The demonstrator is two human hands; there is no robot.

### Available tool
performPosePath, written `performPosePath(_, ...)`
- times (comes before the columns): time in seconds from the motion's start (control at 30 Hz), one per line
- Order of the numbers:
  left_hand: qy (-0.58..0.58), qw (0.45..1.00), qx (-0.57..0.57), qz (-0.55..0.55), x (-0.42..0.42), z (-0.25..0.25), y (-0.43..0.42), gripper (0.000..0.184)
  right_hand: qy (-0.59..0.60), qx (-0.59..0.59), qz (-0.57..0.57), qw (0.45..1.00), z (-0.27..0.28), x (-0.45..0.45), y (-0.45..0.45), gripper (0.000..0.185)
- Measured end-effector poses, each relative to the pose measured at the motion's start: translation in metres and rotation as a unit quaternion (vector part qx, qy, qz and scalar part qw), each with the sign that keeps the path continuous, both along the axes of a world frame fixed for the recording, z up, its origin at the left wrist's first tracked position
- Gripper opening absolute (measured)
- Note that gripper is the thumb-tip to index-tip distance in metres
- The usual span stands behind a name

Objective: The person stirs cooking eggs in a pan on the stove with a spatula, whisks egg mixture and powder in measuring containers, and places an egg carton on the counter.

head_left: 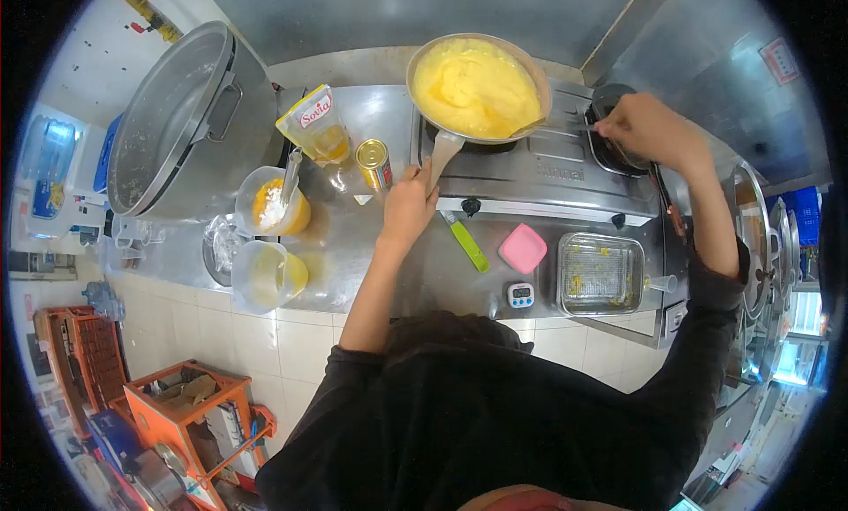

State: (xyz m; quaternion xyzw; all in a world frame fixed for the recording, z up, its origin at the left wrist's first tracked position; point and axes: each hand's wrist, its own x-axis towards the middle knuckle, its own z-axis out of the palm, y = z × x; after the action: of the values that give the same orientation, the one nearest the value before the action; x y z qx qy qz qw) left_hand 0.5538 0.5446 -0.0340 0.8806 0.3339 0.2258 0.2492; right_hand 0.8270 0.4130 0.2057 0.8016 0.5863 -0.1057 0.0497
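Wrapped around the light handle of a frying pan (539, 80) is my left hand (409, 204). The pan sits on the left burner and holds a thick, smooth yellow mixture (473, 85). Over the right side of the stove, my right hand (652, 133) is closed on a thin-handled stirring utensil (556, 123). Its far end dips into the mixture at the pan's right edge, so its exact kind is hidden. Just left of my left hand stand a yellow tin can (374, 162) and a Sovia pouch (315, 127).
A big metal pot (190, 131) stands at left. Near it are a jug with white powder (272, 206) and another jug (268, 277). In front of the stove (565, 171) lie a green-handled tool (469, 246), a pink dish (523, 249), a timer (521, 295) and a glass tray (601, 272).
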Motion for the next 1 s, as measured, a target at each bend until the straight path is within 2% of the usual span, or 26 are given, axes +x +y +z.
performPosePath(0.03,0.001,1.000,-0.002,0.001,0.002,0.002,-0.003,0.052,-0.053,0.026,-0.002,0.998,-0.004,-0.010,-0.001,0.026)
performPosePath(0.07,0.006,1.000,-0.009,0.012,0.003,0.004,-0.006,0.053,-0.113,0.019,0.026,0.993,-0.030,-0.010,0.000,0.023)
performPosePath(0.1,0.012,1.000,-0.015,0.022,0.004,0.005,-0.008,0.053,-0.179,0.020,0.030,0.983,-0.042,-0.029,0.000,0.012)
performPosePath(0.2,0.020,0.999,-0.020,0.028,0.006,0.004,-0.010,0.054,-0.204,0.047,0.048,0.977,-0.096,-0.022,0.012,0.010)
performPosePath(0.33,0.012,1.000,-0.009,0.023,0.004,0.002,-0.009,0.057,-0.244,0.109,0.067,0.961,-0.142,0.004,0.034,0.010)
performPosePath(0.4,0.019,1.000,-0.016,-0.002,0.001,0.004,-0.005,0.058,-0.286,0.130,0.086,0.945,-0.155,0.017,0.046,0.011)
performPosePath(0.53,0.010,1.000,0.001,-0.016,-0.004,0.001,0.002,0.058,-0.275,0.138,0.093,0.947,-0.165,0.036,0.069,0.021)
performPosePath(0.6,0.011,0.999,-0.008,-0.032,-0.007,-0.002,0.006,0.058,-0.324,0.152,0.172,0.918,-0.172,0.049,0.076,0.033)
performPosePath(0.63,0.011,0.999,-0.007,-0.033,-0.010,-0.002,0.008,0.058,-0.324,0.153,0.170,0.918,-0.174,0.056,0.081,0.033)
performPosePath(0.7,0.006,0.999,-0.014,-0.045,-0.014,-0.001,0.012,0.057,-0.304,0.172,0.242,0.905,-0.170,0.063,0.087,0.040)
performPosePath(0.73,0.005,0.999,-0.013,-0.044,-0.013,-0.001,0.012,0.057,-0.306,0.173,0.242,0.905,-0.167,0.067,0.087,0.040)
performPosePath(0.83,0.007,0.999,-0.034,-0.027,-0.014,0.000,0.013,0.057,-0.255,0.214,0.279,0.901,-0.118,0.061,0.084,0.034)
performPosePath(0.9,0.005,0.999,-0.040,-0.034,-0.015,-0.001,0.012,0.056,-0.180,0.191,0.239,0.935,-0.088,0.069,0.071,0.023)
performPosePath(0.97,0.005,0.998,-0.046,-0.037,-0.016,0.000,0.012,0.056,0.018,0.177,0.161,0.971,-0.046,0.067,0.050,0.023)
performPosePath(1.0,0.003,0.998,-0.050,-0.040,-0.016,0.001,0.013,0.056,0.018,0.177,0.158,0.971,-0.040,0.082,0.044,0.023)
